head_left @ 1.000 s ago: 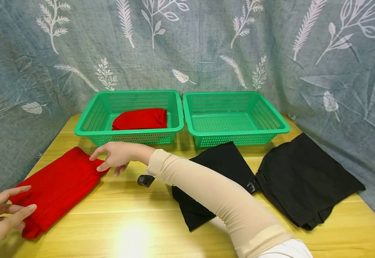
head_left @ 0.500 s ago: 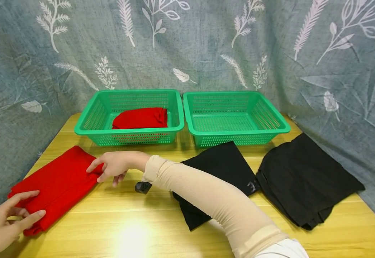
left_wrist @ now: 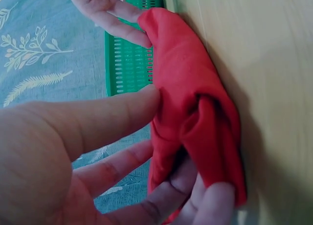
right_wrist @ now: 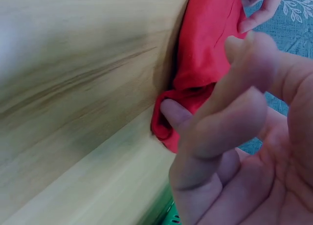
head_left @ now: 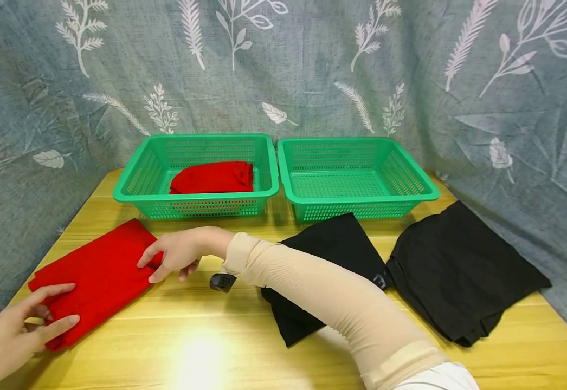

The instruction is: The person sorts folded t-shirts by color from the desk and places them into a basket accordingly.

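Observation:
A folded red cloth lies slantwise at the left of the table. At its near end is my left hand. In the left wrist view, the left thumb presses the top layer while other fingers reach under the fold. My right hand holds the far right corner. Seen from the right wrist, one fingertip is tucked into the rolled edge of the cloth, and the thumb side lies over it.
Two green baskets stand at the back: the left basket holds another folded red cloth; the right basket shows a bare bottom. Black folded cloths lie right of centre, partly under the right forearm. A patterned curtain hangs behind.
The red cloth has shifted slightly right and away from me. My left hand has moved right and up with it; the right hand first dipped onto the corner, then moved slightly right.

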Motion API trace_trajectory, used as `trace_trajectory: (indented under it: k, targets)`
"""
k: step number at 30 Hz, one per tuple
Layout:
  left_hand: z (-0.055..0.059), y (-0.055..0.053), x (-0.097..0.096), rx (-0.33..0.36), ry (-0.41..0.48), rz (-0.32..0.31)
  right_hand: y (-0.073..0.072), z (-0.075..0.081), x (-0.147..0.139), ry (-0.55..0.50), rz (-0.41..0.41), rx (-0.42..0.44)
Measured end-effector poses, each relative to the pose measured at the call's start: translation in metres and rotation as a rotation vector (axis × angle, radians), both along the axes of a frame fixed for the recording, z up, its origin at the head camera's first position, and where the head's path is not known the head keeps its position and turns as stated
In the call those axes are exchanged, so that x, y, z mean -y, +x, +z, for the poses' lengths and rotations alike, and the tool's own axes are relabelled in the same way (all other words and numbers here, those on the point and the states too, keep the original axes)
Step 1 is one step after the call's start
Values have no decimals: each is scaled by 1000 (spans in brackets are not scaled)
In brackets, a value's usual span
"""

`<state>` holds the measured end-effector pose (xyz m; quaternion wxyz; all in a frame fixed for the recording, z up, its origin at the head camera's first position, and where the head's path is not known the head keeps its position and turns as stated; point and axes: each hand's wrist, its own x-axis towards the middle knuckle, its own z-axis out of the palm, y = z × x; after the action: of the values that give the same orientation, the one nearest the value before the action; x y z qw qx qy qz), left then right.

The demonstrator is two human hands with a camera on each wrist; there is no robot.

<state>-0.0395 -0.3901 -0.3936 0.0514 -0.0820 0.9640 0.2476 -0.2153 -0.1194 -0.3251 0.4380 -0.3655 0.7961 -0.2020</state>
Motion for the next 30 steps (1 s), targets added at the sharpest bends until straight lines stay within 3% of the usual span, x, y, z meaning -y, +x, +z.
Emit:
trace_trajectory:
  k: [10, 16, 24, 30]
  targets:
    - [7, -4, -14, -43, 11, -74, 11, 4, -19, 43, 77, -28]
    - [7, -7, -21, -70, 53, -137, 13, 8, -35, 46, 102, 8]
    - [17, -20, -40, 2, 50, -184, 10, 11, -61, 52, 115, 32]
    - [22, -31, -51, 44, 118, -190, 5, 17, -78, 88, 103, 69]
